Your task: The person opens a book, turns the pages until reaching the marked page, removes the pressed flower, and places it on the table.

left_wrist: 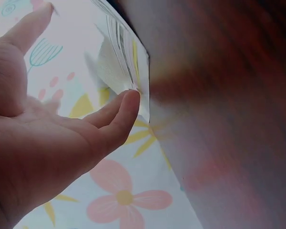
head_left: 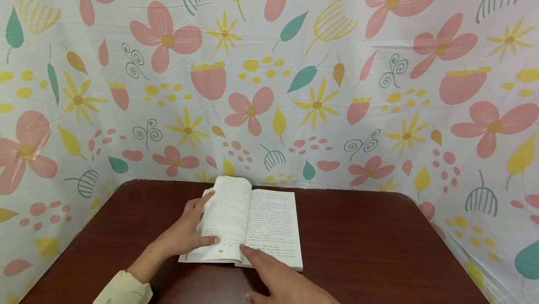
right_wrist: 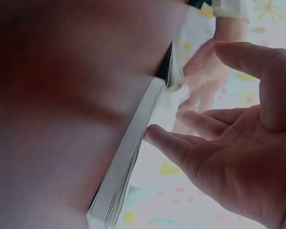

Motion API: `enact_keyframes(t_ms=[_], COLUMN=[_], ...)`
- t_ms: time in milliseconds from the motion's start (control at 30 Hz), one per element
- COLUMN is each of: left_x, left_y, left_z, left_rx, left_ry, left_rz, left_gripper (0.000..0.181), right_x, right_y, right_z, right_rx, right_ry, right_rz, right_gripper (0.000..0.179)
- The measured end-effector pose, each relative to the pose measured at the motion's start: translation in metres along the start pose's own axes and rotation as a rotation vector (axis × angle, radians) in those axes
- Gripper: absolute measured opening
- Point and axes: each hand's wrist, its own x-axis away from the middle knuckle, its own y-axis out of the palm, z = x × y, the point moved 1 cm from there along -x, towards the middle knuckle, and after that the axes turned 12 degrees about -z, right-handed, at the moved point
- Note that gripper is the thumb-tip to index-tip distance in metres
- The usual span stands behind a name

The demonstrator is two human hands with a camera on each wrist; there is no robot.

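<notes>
**Open book [head_left: 274,222], flanked and lightly handled**

- Far left, past a pale sleeve [head_left: 125,290]: left hand [head_left: 184,234], fingers spread and unclenched, along the outer edge of the left page [head_left: 229,213], thumb reaching in over the lower part. Probably so placed to steady the curving leaves and keep them from springing up. In the left wrist view, fingertips right at the page edges; no clear pinch.
- Middle: left page bowed, top end curling. Likely cause: a thin left side against the thick page block [right_wrist: 119,176] on the right, seen edge-on in the right wrist view.
- Further right: right hand [head_left: 281,277], fingers extended, gripping nothing, tips at the near edge by the gutter. Perhaps there to check the near edge; firm or slight contact, cannot tell.
- Position, left to right: left hand at the book's left side, right hand at its near edge, just below the right page [head_left: 273,210]. Hands apart from each other, lower left page between. Book flat on the dark table [head_left: 366,248], near the far edge, before a floral cloth [head_left: 379,107].
</notes>
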Motion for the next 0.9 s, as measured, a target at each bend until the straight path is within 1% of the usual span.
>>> enact_keyframes(t_ms=[133,200,300,367,500,567,667,767,833,900], left_x=[0.003,0.004,0.004,0.004,0.005,0.005,0.006,0.007,0.007,0.007], left_y=[0.001,0.002,0.004,0.004,0.003,0.003,0.002,0.002,0.002,0.002], left_z=[0.002,0.002,0.002,0.002,0.003,0.003,0.005,0.005,0.005,0.005], left_rx=[-0.116,-0.167,-0.212,-0.237,-0.275,-0.286,-0.287,-0.295,-0.296,-0.295], left_ry=[0.036,0.067,0.090,0.099,0.100,0.100,0.097,0.101,0.103,0.105], left_rz=[-0.042,-0.068,-0.110,-0.129,-0.153,-0.158,-0.166,-0.164,-0.163,-0.163], left_gripper=[0.083,0.071,0.063,0.063,0.066,0.066,0.066,0.066,0.066,0.066], right_x=[0.001,0.001,0.002,0.003,0.005,0.005,0.004,0.004,0.005,0.006], right_y=[-0.007,-0.012,-0.019,-0.023,-0.029,-0.031,-0.033,-0.035,-0.036,-0.038], right_z=[0.011,0.019,0.030,0.037,0.046,0.049,0.052,0.052,0.052,0.052], right_rx=[0.048,0.114,0.155,0.170,0.165,0.183,0.222,0.238,0.231,0.228], right_ry=[0.050,0.065,0.095,0.102,0.134,0.152,0.156,0.140,0.126,0.093], right_rz=[0.074,0.123,0.153,0.162,0.137,0.121,0.111,0.105,0.096,0.095], right_gripper=[0.074,0.072,0.065,0.058,0.041,0.035,0.031,0.030,0.025,0.018])
